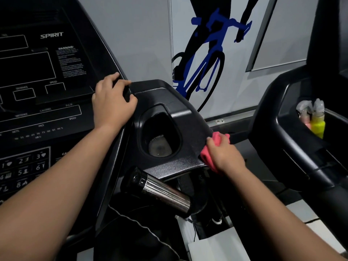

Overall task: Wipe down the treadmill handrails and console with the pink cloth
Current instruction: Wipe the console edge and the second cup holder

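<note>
at the far left the black treadmill console (pixel 37 72) is showing white outlined display boxes, and a numbered keypad is sitting near its lower left corner. the left hand (pixel 111 104) is gripping the console's right edge, its fingers curling over that edge and the thumb lying along the seam where the side wing (pixel 169 166) begins. in the middle of the wing the cup holder (pixel 160 136) is sitting open, with a dull round floor showing at its bottom. below the wing's front edge a chrome handgrip (pixel 162 193) is sticking out at a slant, touched by neither hand. at the wing's right edge the right hand (pixel 224 155) is closing around the pink cloth (pixel 206 158), bunching it and pressing it against that edge; folds of cloth are poking out above and below the fingers. behind the wing, a blue and black cyclist decal (pixel 205 59) is filling the wall. at the far right a neighbouring machine (pixel 282 147) is holding spray bottles (pixel 316 119) in its tray, one yellow, one pinkish.
</note>
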### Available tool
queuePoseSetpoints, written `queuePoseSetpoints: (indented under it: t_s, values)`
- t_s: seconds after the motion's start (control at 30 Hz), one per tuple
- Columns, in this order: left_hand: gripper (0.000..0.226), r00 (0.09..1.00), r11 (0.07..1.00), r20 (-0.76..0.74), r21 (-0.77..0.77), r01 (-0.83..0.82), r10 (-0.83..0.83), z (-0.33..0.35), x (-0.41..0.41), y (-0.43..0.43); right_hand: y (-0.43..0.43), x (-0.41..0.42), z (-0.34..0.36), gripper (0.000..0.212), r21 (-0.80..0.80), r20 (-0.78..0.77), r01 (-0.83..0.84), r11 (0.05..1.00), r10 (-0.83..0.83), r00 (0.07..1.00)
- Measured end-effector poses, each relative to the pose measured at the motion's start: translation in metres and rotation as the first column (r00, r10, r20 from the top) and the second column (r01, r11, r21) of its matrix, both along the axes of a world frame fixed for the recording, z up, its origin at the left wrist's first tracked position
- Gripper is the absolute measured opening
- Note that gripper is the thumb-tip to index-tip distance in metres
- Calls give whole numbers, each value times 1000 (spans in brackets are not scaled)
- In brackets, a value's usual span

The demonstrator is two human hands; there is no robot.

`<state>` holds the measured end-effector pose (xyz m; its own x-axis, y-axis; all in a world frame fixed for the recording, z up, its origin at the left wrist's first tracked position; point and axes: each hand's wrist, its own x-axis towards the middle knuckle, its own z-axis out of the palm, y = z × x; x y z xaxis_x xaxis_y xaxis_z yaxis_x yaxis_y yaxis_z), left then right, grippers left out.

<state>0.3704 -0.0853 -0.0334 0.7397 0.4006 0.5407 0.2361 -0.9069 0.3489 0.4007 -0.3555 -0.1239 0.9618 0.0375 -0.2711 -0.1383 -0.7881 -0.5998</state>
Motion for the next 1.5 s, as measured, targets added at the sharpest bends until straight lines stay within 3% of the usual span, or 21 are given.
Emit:
queuePoseSetpoints:
  t_s: [0.13, 0.2, 0.5, 0.8, 0.93, 1.13, 1.27, 1.4, 1.5]
  values:
    - [39, 1000, 1000, -5, 12, 6, -6, -1, 0, 0, 32, -37, 5, 67, -331, 225, -66, 941, 147, 963]
    - [39, 1000, 1000, -7, 13, 13, -13, -1, -1, 0, 45, -38, 2, 67, -387, 236, -108, 916, 212, 948]
    - [40, 1000, 1000, -8, 19, 23, -22, -2, 0, 0, 78, 34, 11, 61, -349, 272, -313, 883, 415, 868]
    - [37, 1000, 997, 17, 75, 4, -5, -5, 4, 2, 132, 93, 23, 66, -224, 447, -240, 944, 319, 836]
    - [35, 1000, 997, 9, 78, -13, 12, -4, 7, 3, 170, 98, 32, 58, -197, 617, -177, 964, 263, 742]
    - [32, 1000, 997, 13, 75, -29, 28, -4, 9, 5, 208, 94, 32, 44, -204, 776, -221, 954, 295, 557]
    - [30, 999, 998, 18, 58, -27, 26, -4, 9, 3, 210, 90, 32, 41, -208, 785, -276, 938, 328, 525]
    - [32, 1000, 1000, 11, 22, -17, 17, -3, 8, 5, 194, 100, 34, 44, -295, 750, -385, 875, 461, 474]
    - [32, 1000, 1000, 4, 5, -9, 9, -2, 7, 5, 175, 109, 36, 51, -284, 719, -410, 867, 475, 507]
